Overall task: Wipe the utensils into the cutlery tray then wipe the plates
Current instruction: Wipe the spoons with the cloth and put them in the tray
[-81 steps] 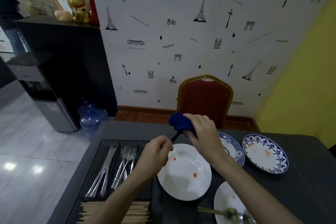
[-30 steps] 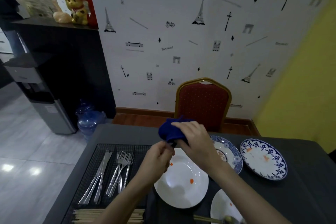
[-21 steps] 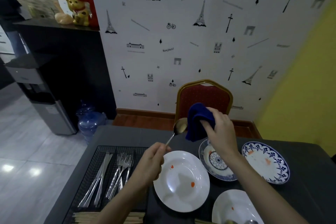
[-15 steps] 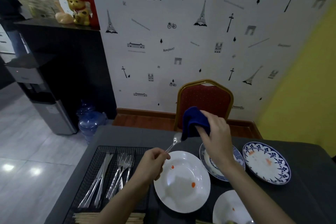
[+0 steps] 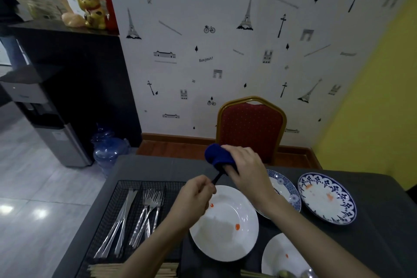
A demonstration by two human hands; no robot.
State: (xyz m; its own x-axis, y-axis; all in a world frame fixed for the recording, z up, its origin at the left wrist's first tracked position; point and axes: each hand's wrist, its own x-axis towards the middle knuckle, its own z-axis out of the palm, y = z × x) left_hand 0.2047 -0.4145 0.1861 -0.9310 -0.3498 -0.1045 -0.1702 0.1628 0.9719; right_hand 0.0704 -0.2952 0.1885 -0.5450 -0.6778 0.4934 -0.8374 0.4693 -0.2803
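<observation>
At nine o'clock on the dark table (image 5: 144, 165) lies the black mesh cutlery tray (image 5: 117, 207), with knives (image 5: 121, 216) in its leftmost compartment, forks (image 5: 147, 214) in the next one over, and a row of chopsticks (image 5: 106, 272) across its near end at seven o'clock. Just right of the tray, the left hand (image 5: 195, 198) has its fingers curled around the handle of a spoon (image 5: 216, 179), only a short dark piece of which shows, angled up toward one o'clock. Half a second ago the spoon's bowl was bare and the cloth was held clear of it; now the bowl is hidden inside the blue cloth (image 5: 217, 156), which the right hand (image 5: 244, 169) clenches around it at twelve o'clock above the white plate (image 5: 225, 228). That return to the cloth suggests the spoon was checked and is getting another rub, so it is not ready for the tray, which so far shows no spoons. The white plate at the centre carries red spots. At two o'clock a blue-patterned plate (image 5: 288, 189) sits partly hidden by the right forearm, and at three o'clock a blue-rimmed plate (image 5: 327, 198) shows orange smears. At five o'clock a second white plate (image 5: 284, 255) has a red speck, with what look like more utensils (image 5: 286, 274) at the bottom edge, too cropped to name. The plates appear unwiped, so the task is likely still in the utensil stage.
</observation>
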